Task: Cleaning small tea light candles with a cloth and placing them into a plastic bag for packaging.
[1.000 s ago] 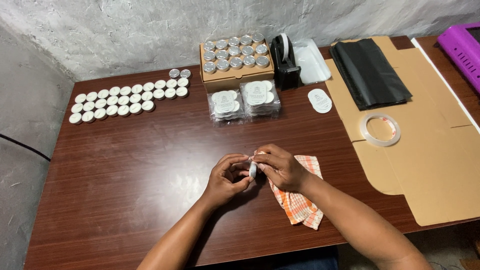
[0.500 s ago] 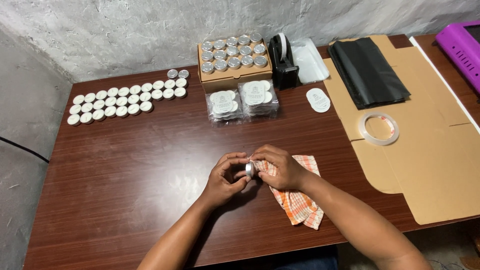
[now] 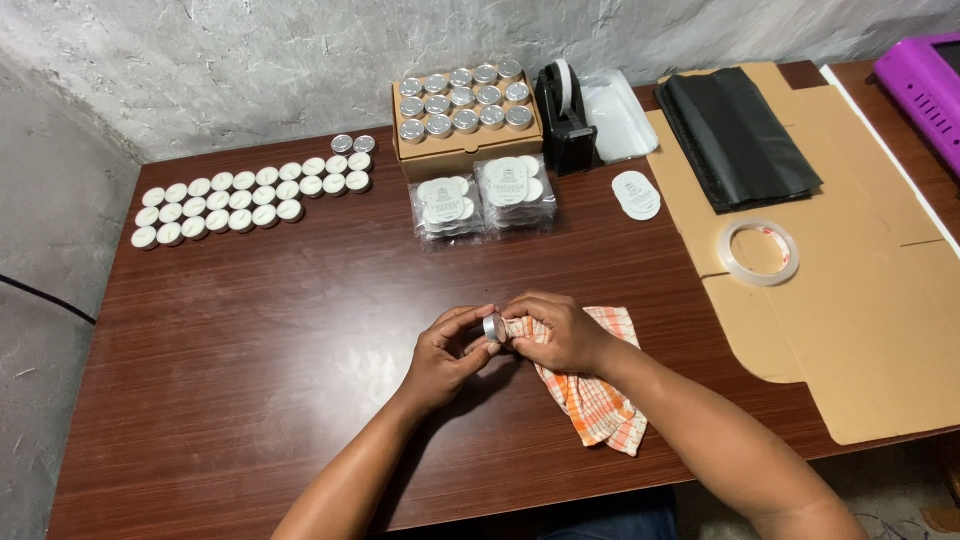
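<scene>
— What do I have in hand?

— A small round silver tin (image 3: pixel 493 327), pinched between my left hand (image 3: pixel 447 357) and right hand (image 3: pixel 560 333), just above the orange checked cloth (image 3: pixel 592 392).

— And beyond the cloth?

— Two clear packs of white round lids (image 3: pixel 486 200), white oval labels (image 3: pixel 637 194), then a cardboard box of tins (image 3: pixel 463 112). All sits on a dark wooden table (image 3: pixel 250 350) against a rough grey wall (image 3: pixel 300 60).

The cloth (image 3: pixel 590 390) is orange-and-white checked, and the small tin (image 3: pixel 493 327) beside it is silvery metal. The table (image 3: pixel 260 340) is dark reddish-brown wood grain. White-topped tins (image 3: pixel 245 195) sit in rows, a black sheet (image 3: pixel 740 135) lies on tan cardboard (image 3: pixel 870 300), and a bright purple thing (image 3: pixel 925 80) stands at the edge.
</scene>
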